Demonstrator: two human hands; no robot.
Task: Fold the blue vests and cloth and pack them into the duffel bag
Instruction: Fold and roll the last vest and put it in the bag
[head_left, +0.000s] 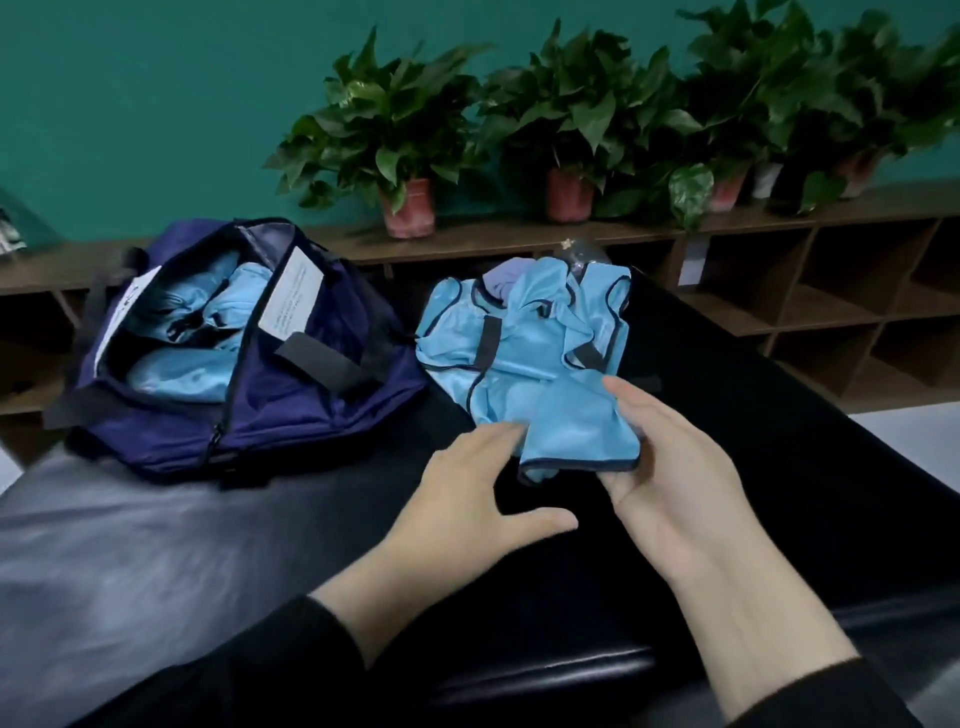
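From the head view, my right hand (670, 462) holds the near folded edge of a light blue vest (576, 426), thumb on top and fingers curled beneath. My left hand (467, 483) hovers flat with fingers spread, fingertips just touching the vest pile (498, 332) on the black table (156, 545). The navy duffel bag (291, 384) lies unzipped to the left, with blue vests inside.
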